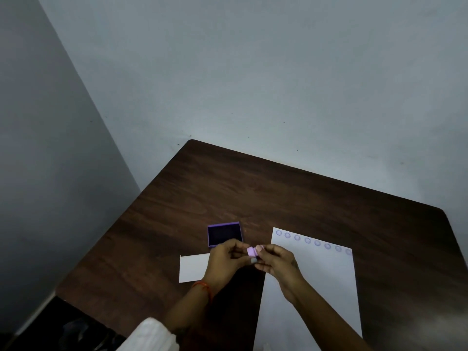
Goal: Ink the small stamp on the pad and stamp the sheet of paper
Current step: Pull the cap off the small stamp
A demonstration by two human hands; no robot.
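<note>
A small light-purple stamp (252,251) is held above the table between both hands. My left hand (226,259) pinches it from the left and my right hand (276,262) from the right. Just behind my left hand lies the open purple ink pad (223,233), its dark pad facing up. The white sheet of paper (321,287) lies to the right, under my right forearm. A row of several round purple stamp marks (312,241) runs along its far edge.
A small white card (192,268) lies left of my left hand, partly hidden by it. The dark wooden table (278,193) stands in a corner, with grey walls behind and to the left. Its left edge drops to a dark floor.
</note>
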